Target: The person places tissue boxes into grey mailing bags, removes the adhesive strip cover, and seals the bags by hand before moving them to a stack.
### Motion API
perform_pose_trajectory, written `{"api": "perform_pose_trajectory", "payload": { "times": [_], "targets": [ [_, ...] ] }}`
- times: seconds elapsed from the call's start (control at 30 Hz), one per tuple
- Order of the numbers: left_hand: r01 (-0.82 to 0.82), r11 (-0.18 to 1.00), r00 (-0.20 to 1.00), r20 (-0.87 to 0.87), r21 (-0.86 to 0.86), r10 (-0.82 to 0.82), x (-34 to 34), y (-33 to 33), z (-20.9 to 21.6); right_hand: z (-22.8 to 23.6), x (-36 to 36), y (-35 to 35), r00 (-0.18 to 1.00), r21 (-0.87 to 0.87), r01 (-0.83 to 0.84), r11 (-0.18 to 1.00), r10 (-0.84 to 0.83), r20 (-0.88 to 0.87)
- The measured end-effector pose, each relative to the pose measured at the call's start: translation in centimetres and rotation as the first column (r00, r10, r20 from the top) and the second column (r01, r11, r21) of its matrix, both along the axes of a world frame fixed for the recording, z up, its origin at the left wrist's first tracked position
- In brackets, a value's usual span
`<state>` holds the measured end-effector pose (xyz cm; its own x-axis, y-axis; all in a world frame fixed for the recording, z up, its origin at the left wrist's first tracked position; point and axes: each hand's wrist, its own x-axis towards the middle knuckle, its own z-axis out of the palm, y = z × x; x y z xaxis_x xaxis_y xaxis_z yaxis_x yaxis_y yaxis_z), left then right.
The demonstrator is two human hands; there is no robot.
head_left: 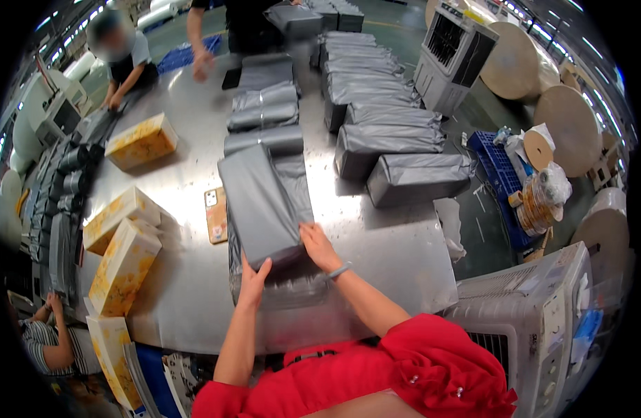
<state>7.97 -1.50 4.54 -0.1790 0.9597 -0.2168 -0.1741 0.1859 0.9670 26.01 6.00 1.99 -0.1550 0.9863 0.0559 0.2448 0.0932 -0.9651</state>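
1. A long grey plastic-wrapped parcel (pixel 259 205) lies on the shiny metal worktable (pixel 397 251), directly ahead of the person, on top of a flat grey plastic mailing bag (pixel 292 289).
2. The parcel's long axis runs away from the person and leans slightly left, so its near short end faces both hands.
3. The left hand (pixel 253 280) is flat, fingers together and extended, pressed against the near left corner of the parcel; it grips nothing.
4. The right hand (pixel 319 247) rests spread on the near right corner, fingers lying over the wrapping; whether any fingers curl under the edge cannot be told.
5. Both hands sit at the same end, about equally close, the right one slightly further forward.
6. Beyond the parcel, a row of rolled grey bags (pixel 266 111) continues up the table, and stacked grey wrapped packages (pixel 390 143) stand to the right.
7. Yellow patterned cardboard boxes (pixel 122 261) lie well to the left, and a phone in a patterned case (pixel 215 214) rests just beside the parcel.
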Motion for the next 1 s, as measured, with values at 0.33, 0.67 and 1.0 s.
{"api": "perform_pose_trajectory", "payload": {
  "times": [0.33,0.67,1.0],
  "targets": [
    [-0.023,0.991,0.545,-0.829,0.128,0.12,1.0,-0.2,-1.0,5.9,9.1,0.1,0.922,0.199,-0.008,0.98,-0.07,0.38],
    [0.188,0.897,0.95,-0.305,0.401,-0.063,9.4,-1.6,2.2,5.2,10.1,1.0,0.803,-0.227,-0.304,0.925,0.121,-0.584],
    [0.613,0.593,0.726,-0.668,0.522,-0.163,22.0,17.3,4.7,19.5,32.1,-2.0,0.363,0.099,-0.182,0.978,-0.027,0.932]
  ]
}}
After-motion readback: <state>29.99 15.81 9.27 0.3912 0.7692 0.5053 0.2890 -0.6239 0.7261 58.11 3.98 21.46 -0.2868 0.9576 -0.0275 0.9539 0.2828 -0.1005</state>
